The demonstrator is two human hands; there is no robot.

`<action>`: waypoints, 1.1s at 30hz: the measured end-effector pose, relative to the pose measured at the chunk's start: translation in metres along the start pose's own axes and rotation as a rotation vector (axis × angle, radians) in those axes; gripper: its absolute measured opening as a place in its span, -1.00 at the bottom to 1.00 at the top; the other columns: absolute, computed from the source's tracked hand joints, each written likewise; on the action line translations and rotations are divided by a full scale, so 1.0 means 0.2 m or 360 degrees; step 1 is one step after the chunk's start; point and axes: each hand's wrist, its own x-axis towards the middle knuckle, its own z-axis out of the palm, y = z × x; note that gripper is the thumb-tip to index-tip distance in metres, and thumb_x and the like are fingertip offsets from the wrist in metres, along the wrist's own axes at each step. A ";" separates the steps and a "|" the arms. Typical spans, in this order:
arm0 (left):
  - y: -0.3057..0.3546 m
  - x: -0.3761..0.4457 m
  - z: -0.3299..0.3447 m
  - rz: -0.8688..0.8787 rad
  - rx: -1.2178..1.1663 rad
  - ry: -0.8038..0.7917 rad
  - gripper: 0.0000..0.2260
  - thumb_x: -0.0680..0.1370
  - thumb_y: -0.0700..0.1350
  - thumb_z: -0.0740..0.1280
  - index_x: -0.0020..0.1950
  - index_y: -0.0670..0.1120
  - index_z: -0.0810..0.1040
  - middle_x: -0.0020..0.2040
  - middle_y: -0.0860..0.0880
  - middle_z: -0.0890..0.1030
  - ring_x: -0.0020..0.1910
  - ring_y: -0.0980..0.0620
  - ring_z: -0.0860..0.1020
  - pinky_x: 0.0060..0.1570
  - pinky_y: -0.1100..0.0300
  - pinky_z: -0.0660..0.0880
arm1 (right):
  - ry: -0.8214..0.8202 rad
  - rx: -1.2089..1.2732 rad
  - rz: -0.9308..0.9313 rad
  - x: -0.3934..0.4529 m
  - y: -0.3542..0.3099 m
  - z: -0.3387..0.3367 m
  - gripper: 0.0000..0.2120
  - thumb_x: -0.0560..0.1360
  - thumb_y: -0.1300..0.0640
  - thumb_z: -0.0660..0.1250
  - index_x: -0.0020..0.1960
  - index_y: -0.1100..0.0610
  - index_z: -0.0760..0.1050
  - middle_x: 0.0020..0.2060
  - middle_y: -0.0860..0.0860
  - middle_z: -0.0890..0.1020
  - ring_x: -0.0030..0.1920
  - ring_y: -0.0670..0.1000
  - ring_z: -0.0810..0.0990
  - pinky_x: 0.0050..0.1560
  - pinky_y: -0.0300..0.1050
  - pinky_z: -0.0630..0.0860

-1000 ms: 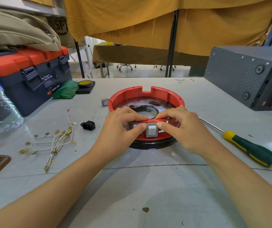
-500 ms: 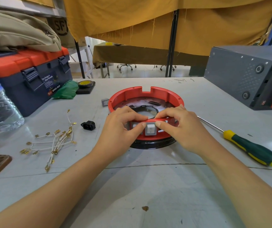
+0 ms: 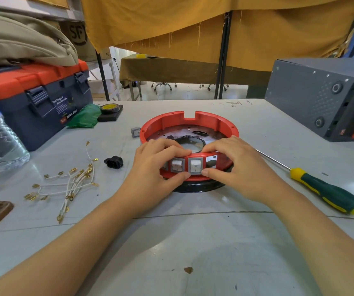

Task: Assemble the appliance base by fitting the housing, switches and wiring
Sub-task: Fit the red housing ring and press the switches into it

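Now seated flush where it stood proud a second ago: rocker switch (image 3: 195,165), pinched from both sides by left hand (image 3: 159,167) and right hand (image 3: 233,165), fingers curled over red housing (image 3: 190,122) mid-table. Beside it, second switch (image 3: 176,165). Risk: uneven thumb pressure cocking the switch, leaving clips unlatched.

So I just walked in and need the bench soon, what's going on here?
A person is fitting rocker switches into the front wall of a red round housing on the table. Both hands grip its near rim: the left hand beside one seated switch, the right hand by the switch being pressed in. The wire leads, power socket and screwdriver lie unused.
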 end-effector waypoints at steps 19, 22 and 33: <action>0.04 0.01 0.02 -0.0043 -0.0015 0.0093 -0.73 0.41 -0.17 0.47 0.10 -0.05 0.61 -0.06 0.02 0.46 -0.01 0.03 0.43 0.05 -0.01 0.41 | 0.0122 -0.0054 -0.0082 0.00 -0.02 0.02 -0.76 0.43 0.07 0.44 0.08 0.06 0.55 -0.13 -0.19 0.46 -0.05 -0.17 0.31 0.13 -0.28 0.14; 0.05 0.01 0.01 -0.0080 -0.0066 0.0107 -0.79 0.45 -0.15 0.43 0.07 -0.02 0.62 -0.09 0.04 0.46 -0.02 0.03 0.43 0.04 0.02 0.41 | 0.0131 0.0003 -0.0056 0.00 -0.02 0.01 -0.80 0.44 0.06 0.43 0.05 0.03 0.57 -0.17 -0.26 0.46 -0.09 -0.20 0.32 0.10 -0.31 0.15; 0.07 0.02 0.00 -0.0090 -0.0132 0.0176 -0.89 0.49 -0.15 0.40 -0.01 -0.07 0.66 -0.18 -0.05 0.48 -0.12 -0.01 0.44 -0.10 0.01 0.45 | 0.0132 0.0153 0.0013 0.00 -0.03 0.01 -0.90 0.49 0.02 0.35 -0.03 -0.01 0.59 -0.22 -0.25 0.51 -0.12 -0.24 0.41 0.09 -0.21 0.26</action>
